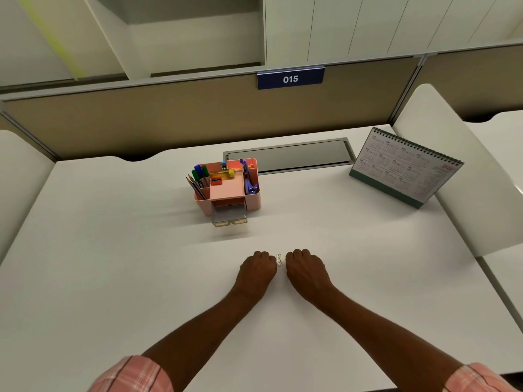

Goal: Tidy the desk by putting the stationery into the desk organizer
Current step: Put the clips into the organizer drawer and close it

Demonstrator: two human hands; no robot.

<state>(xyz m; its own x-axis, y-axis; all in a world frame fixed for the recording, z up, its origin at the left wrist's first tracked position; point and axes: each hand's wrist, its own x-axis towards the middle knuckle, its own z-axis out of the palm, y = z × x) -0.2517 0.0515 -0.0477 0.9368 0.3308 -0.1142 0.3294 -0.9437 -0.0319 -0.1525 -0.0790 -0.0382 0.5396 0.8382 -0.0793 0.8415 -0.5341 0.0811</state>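
On the white table [113, 250] the pink desk organizer [253, 203] stands well filled, its small front drawer [229, 216] pulled open. Nearer the person, the left hand [259, 267] and right hand [304, 265] rest knuckles-up with fingers [261, 254] curled under, flanking a few paper clips [279, 260] that lie between them. Whether either hand already pinches the clips I cannot tell. This looks like the last pickup; next they need gathering and carrying forward to the drawer.

My pink desk organizer [252, 201] stands upright on the bench [113, 250], drawer [229, 215] pulled open; silver paper clips [279, 260] lie nearer me.
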